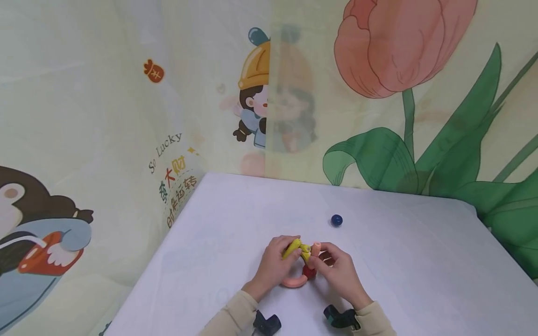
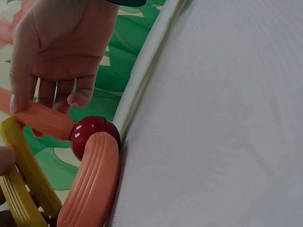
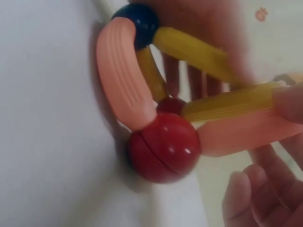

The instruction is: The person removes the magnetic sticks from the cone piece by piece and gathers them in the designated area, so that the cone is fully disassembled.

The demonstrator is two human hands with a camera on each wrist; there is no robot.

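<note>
My left hand point(image 1: 275, 263) grips a yellow rod point(image 1: 291, 248) of a small construction of toy rods and balls. With thumb and fingers, my right hand point(image 1: 340, 273) pinches a straight salmon-pink rod point(image 1: 315, 249), whose lower end meets a glossy red ball point(image 3: 164, 147). From that same ball a curved salmon-pink rod point(image 3: 125, 73) runs to a dark blue ball point(image 3: 147, 21). More yellow rods point(image 3: 232, 105) rise behind, and a second red ball point(image 3: 171, 105) shows partly hidden among them. The left fingers mostly hide the construction's left side in the head view.
A loose dark blue ball point(image 1: 336, 220) lies on the white-covered table point(image 1: 235, 205), beyond the hands. Black wrist devices point(image 1: 342, 318) sit at both sleeves. A printed curtain point(image 1: 210, 93) hangs behind and to the left of the table.
</note>
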